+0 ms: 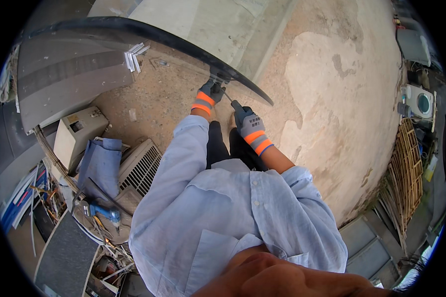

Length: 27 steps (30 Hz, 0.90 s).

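Outdoors, a rough concrete floor with pale patches fills most of the view, cluttered with scrap along the left and right edges. Largest among the things is a long, dark curved panel that arcs from the upper left down toward the middle, its lower end tapering to a point just beyond the hands. Left of the person lie a grey slab, a beige box unit, a white grille with a blue cloth beside it, and a blue drill among loose wires. On the right stand wooden pallets and a white washer.

Both hands wear grey gloves with orange cuffs. The left hand is closed on the panel's lower edge, touching it. The right hand is wrapped around the handle of a thin tool, whose shaft slants up to the panel edge just beside the left hand. The 2 hands sit near each other, the tool between them.

By the look of it, the work on the panel's edge is under way: the tool tip meets the edge, yet the panel seems whole and nothing visibly detached lies below it. Whether a fastener is already loose cannot be told; the spot is too small.
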Tool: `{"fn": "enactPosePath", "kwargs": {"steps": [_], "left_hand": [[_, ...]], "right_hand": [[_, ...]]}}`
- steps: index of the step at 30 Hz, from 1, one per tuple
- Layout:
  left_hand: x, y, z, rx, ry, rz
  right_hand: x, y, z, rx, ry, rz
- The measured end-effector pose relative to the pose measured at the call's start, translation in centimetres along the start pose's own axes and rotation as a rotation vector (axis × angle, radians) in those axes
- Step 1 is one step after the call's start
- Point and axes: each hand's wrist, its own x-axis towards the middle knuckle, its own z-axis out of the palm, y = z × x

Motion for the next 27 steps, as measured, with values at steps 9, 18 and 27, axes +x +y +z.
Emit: {"fn": "enactPosePath", "kwargs": {"steps": [9,18,27], "left_hand": [[2.0,-1.7,-0.6,-0.112,0.039,0.066],[9.8,-4.7,-6.5,0.157,-0.393,0.559],[11.8,-3.5,-8.6,1.037,-0.325,1.073]], "right_hand": [[0.2,-1.0,-0.1,-0.012,-0.009,0.025],[-0.1,-3.6,-1.3,-0.044,-0.031,0.098],[0.0,-2.6,-0.4,0.141,0.07,0.116]]}}
